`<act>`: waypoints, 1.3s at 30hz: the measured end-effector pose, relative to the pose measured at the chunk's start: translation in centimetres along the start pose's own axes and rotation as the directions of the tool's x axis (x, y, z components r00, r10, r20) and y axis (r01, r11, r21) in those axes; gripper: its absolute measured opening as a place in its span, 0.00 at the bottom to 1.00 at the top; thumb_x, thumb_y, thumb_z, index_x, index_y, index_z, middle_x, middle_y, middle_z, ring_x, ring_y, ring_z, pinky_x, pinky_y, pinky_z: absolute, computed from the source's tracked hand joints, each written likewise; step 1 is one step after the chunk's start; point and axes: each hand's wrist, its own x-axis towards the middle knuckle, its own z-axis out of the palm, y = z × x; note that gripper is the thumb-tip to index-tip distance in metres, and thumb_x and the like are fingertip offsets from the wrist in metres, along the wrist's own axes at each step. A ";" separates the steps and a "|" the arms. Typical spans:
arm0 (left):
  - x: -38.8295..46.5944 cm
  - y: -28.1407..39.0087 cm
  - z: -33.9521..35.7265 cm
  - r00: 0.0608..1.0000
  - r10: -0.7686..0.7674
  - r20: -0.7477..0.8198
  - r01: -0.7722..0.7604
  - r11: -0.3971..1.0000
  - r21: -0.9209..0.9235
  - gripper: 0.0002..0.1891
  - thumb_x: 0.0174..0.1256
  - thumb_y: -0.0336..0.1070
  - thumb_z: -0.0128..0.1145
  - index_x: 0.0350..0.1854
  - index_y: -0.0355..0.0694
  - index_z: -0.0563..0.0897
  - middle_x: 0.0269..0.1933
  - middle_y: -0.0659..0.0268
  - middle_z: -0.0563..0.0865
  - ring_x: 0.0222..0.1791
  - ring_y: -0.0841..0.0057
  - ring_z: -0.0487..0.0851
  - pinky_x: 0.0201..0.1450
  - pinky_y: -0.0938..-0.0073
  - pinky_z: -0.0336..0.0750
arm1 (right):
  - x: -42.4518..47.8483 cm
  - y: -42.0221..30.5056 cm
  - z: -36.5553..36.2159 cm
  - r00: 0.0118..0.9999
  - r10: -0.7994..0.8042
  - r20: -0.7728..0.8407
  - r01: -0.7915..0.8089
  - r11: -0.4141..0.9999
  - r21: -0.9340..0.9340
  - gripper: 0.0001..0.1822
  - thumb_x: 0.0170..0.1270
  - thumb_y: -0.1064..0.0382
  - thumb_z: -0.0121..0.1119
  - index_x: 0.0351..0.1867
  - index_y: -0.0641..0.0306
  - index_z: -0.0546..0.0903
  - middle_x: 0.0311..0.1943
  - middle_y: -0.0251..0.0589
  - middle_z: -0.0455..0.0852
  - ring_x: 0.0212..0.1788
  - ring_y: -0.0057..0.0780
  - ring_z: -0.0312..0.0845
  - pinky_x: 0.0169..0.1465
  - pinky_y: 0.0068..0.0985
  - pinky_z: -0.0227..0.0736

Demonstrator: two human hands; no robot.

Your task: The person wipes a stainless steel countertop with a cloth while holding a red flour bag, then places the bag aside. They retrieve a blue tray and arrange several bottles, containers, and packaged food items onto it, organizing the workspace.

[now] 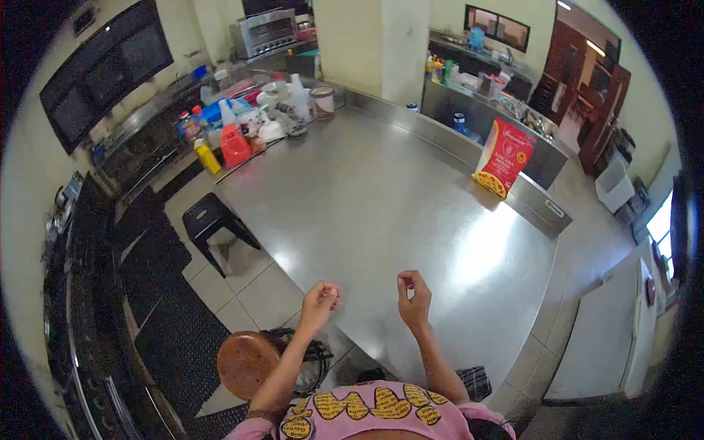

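Observation:
My left hand (320, 305) hangs over the near left edge of a bare stainless steel table (357, 220). Its fingers are curled in loosely, and I see nothing held in them. Above the same tabletop, to the right, is my right hand (414, 300), its fingers bent towards the thumb around a small gap. It holds nothing that I can see. A red plastic bag with printed food pictures (506, 157) stands at the far right, by the table's raised back edge.
Bottles and cloths crowd the far left corner, including a red container (235, 146) and a lidded bucket (323, 103). A black stool (217, 220) stands left of the table. Near my left forearm is a round brown seat (247, 364). A dark checked cloth (474, 383) lies by my right elbow.

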 end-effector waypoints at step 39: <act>-65.8 -1.3 -39.8 0.401 0.100 -0.910 0.095 0.984 0.150 0.11 0.68 0.37 0.50 0.35 0.34 0.78 0.31 0.68 0.81 0.31 0.83 0.76 0.37 0.82 0.71 | -43.4 -49.9 37.5 -0.156 -0.715 0.681 0.373 0.596 0.711 0.09 0.59 0.58 0.53 0.36 0.57 0.78 0.31 0.43 0.84 0.38 0.44 0.80 0.42 0.41 0.71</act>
